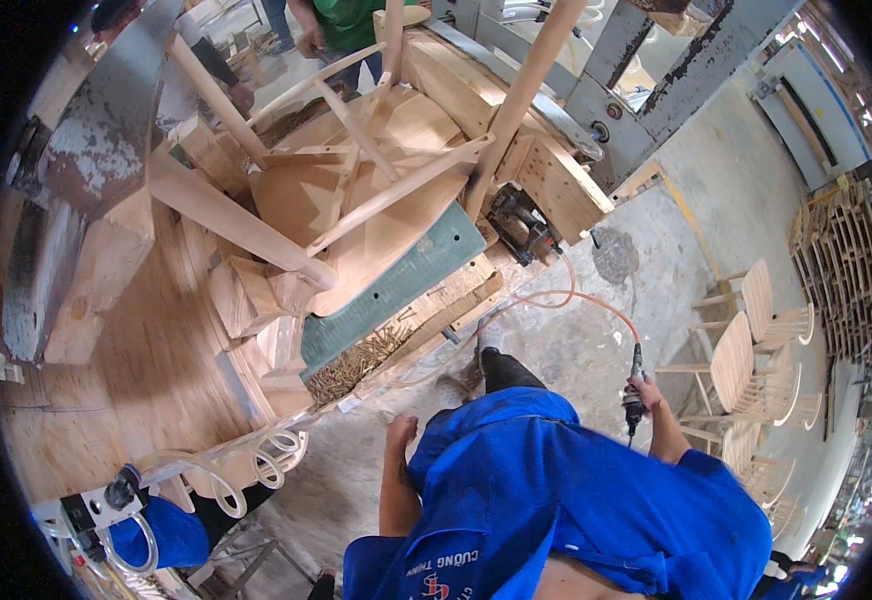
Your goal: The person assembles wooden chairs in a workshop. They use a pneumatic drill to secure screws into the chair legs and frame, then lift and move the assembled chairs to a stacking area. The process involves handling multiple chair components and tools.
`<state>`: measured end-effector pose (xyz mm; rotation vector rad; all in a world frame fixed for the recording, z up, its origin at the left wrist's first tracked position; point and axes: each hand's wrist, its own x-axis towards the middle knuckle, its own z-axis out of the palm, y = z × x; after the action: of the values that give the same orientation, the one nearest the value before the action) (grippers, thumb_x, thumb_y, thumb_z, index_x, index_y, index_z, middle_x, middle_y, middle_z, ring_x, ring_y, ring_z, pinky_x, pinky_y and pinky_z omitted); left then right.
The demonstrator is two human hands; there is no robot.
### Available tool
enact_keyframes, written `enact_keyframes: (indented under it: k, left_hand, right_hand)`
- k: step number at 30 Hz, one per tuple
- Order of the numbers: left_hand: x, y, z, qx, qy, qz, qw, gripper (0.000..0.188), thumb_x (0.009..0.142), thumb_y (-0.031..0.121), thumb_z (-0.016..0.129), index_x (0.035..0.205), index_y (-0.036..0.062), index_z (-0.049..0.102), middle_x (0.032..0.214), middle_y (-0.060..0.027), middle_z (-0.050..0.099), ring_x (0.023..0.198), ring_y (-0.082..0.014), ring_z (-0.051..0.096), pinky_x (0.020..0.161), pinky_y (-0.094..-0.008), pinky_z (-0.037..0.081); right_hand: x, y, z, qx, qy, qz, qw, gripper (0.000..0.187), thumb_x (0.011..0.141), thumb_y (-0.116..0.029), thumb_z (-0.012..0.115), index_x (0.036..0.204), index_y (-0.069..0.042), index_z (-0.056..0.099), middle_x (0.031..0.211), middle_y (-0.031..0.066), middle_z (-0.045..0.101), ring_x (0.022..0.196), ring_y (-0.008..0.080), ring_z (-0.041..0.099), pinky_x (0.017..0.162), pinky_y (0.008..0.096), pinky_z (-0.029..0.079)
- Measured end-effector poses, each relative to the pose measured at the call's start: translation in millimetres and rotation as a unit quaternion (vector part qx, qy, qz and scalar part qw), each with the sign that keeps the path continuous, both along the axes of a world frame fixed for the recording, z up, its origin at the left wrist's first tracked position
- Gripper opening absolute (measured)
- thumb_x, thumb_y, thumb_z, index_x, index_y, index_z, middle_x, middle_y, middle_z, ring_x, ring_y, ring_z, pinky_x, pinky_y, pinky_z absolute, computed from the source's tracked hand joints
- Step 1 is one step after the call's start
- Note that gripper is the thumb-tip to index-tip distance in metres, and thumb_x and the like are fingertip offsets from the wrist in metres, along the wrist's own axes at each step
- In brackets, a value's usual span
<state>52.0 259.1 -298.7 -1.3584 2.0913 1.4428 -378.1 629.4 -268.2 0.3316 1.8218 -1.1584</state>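
My right hand (643,393) is wrapped round an air screwdriver (635,405), held out to my right with its bit pointing down. An orange air hose (611,303) runs from the tool's top end toward the bench. My left hand (403,431) hangs by my left side, fingers curled; whatever it may hold is hidden. In front of me a wooden chair (356,220) lies upside down on the bench, legs and stretchers up. Several loose screws (361,365) lie heaped in a tray on the bench's near edge, beside a green board (406,285).
A black tool (523,224) sits right of the chair. Painted metal frames (101,150) flank the bench. Clear coiled air tubing (266,455) hangs at the left. Several finished chairs (741,360) and stacked wooden pieces (841,265) stand at the right. A person in green (346,25) stands beyond the bench.
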Motion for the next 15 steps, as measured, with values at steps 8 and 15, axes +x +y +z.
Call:
enact_keyframes:
  k: [8, 15]
  left_hand:
    - [3.4, 0.3, -10.5, 0.011, -0.002, 0.038, 0.999, 0.042, 0.086, 0.034, 0.041, 0.074, 0.004, 0.068, 0.073, -0.0169, 0.068, 0.075, -0.0342, 0.067, 0.073, -0.0456, 0.051]
    - [12.0, 0.2, -5.7, 0.044, 0.015, 0.106, 0.993, 0.039, 0.085, 0.034, 0.045, 0.071, 0.0045, 0.065, 0.065, -0.0119, 0.066, 0.064, -0.0274, 0.066, 0.063, -0.0414, 0.05]
  right_hand:
    - [12.2, -25.0, -9.0, 0.078, 0.141, 0.31, 0.937, 0.067, 0.07, -0.024, 0.081, 0.125, -0.005, 0.049, 0.091, 0.0075, 0.061, 0.077, 0.0203, 0.06, 0.065, 0.0369, 0.052]
    - [51.5, -49.3, -14.8, 0.094, 0.103, 0.208, 0.968, 0.053, 0.067, -0.023, 0.083, 0.108, -0.007, 0.052, 0.08, 0.0044, 0.059, 0.067, 0.0174, 0.059, 0.059, 0.0341, 0.05]
